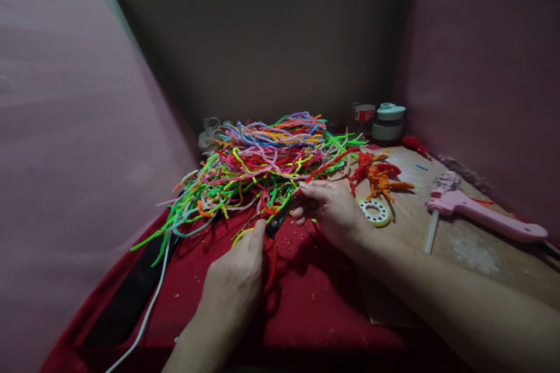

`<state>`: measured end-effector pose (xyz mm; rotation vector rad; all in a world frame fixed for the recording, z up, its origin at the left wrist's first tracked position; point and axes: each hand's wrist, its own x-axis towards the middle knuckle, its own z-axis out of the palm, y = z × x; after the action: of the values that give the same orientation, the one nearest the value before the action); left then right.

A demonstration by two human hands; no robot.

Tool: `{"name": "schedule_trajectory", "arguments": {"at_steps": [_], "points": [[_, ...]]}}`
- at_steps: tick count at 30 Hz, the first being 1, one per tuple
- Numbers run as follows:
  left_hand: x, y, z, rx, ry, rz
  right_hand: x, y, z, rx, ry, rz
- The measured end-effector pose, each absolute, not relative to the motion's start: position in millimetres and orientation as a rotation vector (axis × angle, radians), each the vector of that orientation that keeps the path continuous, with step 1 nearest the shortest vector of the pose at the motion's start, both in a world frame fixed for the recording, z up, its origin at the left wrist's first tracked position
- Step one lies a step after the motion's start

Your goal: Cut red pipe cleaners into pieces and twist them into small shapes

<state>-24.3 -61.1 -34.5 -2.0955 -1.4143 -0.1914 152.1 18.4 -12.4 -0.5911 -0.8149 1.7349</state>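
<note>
My left hand [238,274] is closed around the handles of a pair of scissors [276,226]; one red loop hangs below the fingers. The dark blades point up and right toward my right hand [330,210]. Thumb and fingers of that hand pinch a red pipe cleaner [326,170], which slants up to the right. The blade tips lie close to the pinched end; whether they touch it I cannot tell. Just beyond both hands spreads a big heap of pipe cleaners [262,157] in many colours.
On the brown board [476,297] at the right lie a pink glue gun [485,210], a white-and-yellow tape roll [375,211] and bent red and orange pipe cleaners [382,178]. A lidded container [388,122] stands behind. A white cable [151,309] crosses a black object [126,303] at left.
</note>
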Motion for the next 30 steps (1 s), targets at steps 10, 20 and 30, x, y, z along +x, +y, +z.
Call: {"name": "schedule_trajectory", "arguments": {"at_steps": [10, 20, 30], "points": [[-23, -62, -38, -2.068, -1.431, -0.127, 151, 17, -11, -0.599, -0.823, 1.731], [-23, -58, -48, -2.147, -1.471, -0.207, 151, 17, -13, -0.595, -0.839, 1.681], [-17, -61, -38, -2.093, -1.511, -0.155, 150, 16, -13, -0.576, -0.841, 1.68]]}}
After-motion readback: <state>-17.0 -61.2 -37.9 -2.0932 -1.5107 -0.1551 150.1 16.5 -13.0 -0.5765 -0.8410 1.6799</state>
